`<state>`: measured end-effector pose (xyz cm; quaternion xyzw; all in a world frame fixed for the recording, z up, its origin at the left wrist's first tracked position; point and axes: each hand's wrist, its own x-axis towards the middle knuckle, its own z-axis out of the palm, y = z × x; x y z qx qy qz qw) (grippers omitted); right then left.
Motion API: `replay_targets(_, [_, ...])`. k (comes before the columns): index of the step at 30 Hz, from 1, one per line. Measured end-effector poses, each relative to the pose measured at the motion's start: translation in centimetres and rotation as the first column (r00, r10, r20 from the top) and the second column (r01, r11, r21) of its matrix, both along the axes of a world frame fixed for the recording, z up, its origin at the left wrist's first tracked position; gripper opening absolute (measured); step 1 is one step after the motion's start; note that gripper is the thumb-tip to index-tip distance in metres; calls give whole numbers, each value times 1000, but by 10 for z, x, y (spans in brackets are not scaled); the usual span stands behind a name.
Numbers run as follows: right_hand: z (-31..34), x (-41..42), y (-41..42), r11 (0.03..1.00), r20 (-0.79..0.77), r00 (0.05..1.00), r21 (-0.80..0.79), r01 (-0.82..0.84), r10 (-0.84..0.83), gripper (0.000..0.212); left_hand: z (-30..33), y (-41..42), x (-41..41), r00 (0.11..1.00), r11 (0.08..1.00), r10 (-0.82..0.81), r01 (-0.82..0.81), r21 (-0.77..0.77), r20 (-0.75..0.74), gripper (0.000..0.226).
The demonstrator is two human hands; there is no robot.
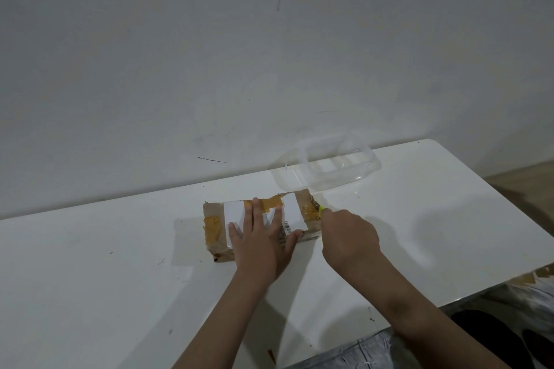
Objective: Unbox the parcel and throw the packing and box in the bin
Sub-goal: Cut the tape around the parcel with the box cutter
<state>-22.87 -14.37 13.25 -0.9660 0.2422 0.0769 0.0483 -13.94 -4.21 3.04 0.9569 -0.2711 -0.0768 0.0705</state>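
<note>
A brown cardboard parcel [215,226] with tan tape and a white label lies on the white table [105,278]. My left hand [263,243] presses flat on the top of the parcel, fingers spread. My right hand [349,235] is closed around a yellow-green cutter [322,208], whose tip touches the parcel's right end. Most of the cutter is hidden inside the fist.
A clear plastic container [335,163] sits behind the parcel near the wall. The table's right edge runs close to my right arm, with crumpled wrapping [536,284] and dark shoes [491,335] on the floor beyond it.
</note>
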Motion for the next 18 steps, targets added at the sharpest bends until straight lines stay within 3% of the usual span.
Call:
replay_targets(3, [0,-3,-1,999,-4,999,28,32,-32,22,0,0,0,1000,1000,0,0,1,-11,69])
replay_targets(12, [2,-11,-4,997,-37,998,59,44,-41,24,2,-3,3,999,999,-3,4,37,-40,71])
replay_targets(18, [3,-19,-6,998,25,999,57,29,-30,19,3,-1,2,999,999,-13,14,37,-34,71])
